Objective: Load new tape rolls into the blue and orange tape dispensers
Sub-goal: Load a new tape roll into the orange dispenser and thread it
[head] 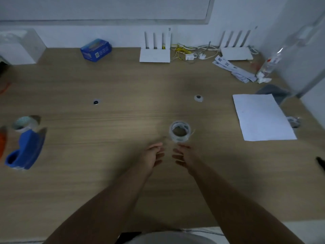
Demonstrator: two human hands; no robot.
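Both hands, left hand (pixel 154 155) and right hand (pixel 182 156), hover released near the clear tape roll (pixel 179 131); a careless reach could roll it across the desk (pixel 123 120).

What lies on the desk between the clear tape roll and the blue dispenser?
Nothing: the head view shows only bare wooden desk between the clear tape roll and the blue dispenser.

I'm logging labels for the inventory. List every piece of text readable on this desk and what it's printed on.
None can be read.
Blue box: printing and a code square, too blurred.
Paper strips: dark characters, illegible.
Bottle: red label, blurred.
Clear tape roll: marks on the core, too small.
White sheet: blank.
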